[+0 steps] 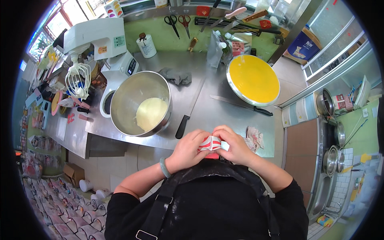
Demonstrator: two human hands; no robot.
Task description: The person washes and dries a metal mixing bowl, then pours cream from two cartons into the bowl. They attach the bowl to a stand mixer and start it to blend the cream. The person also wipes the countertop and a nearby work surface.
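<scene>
Close to my apron, my left hand and my right hand both grip a small red-and-white striped paper packet. Fingers of both hands press along its upper edges. Part of the packet is covered by my fingers, and its contents cannot be seen. Just beyond my left hand, a long serrated knife with a black handle rests on the steel table. A large steel mixing bowl stands farther left, with a pale cream-coloured mixture in it. Beside my right hand lies a crumpled, stained cloth.
A white stand mixer has its head raised, its whisk coated in cream. A round yellow-topped stand occupies the back right, near a second knife. A grey cloth lies behind the bowl. Knives and scissors hang on the wall.
</scene>
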